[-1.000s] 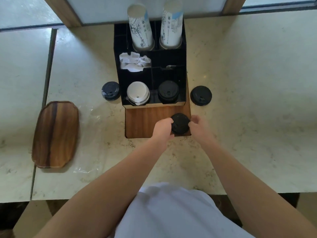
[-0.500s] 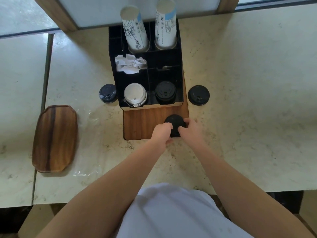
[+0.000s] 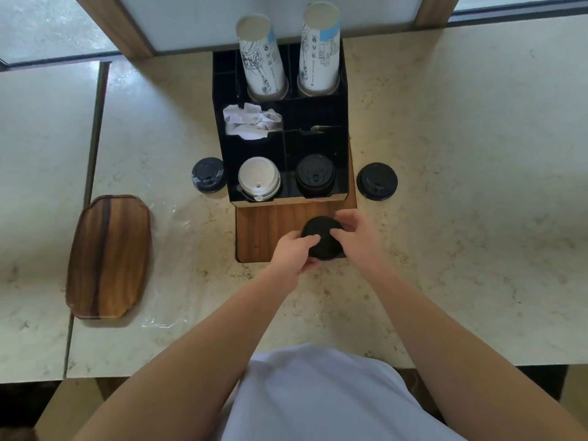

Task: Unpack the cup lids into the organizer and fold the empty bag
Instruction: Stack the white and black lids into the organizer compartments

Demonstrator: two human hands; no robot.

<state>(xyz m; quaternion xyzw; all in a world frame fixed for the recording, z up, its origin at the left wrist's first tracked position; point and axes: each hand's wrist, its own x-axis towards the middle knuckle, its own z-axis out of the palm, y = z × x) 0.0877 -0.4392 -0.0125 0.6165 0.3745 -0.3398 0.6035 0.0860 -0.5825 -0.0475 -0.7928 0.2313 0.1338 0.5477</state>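
Now the stack of black lids [image 3: 322,235] is being clasped more tightly at frame centre — the left hand [image 3: 294,253] and right hand [image 3: 358,238] are closing their grip over it, short of the organizer [image 3: 345,122] above.

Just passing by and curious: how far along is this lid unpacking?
Done: white lids and black lids already sit in the organizer. In hand: both hands, left and right, grip a black lid stack. Left: two loose lids beside it, and the clear bag lies unfolded.
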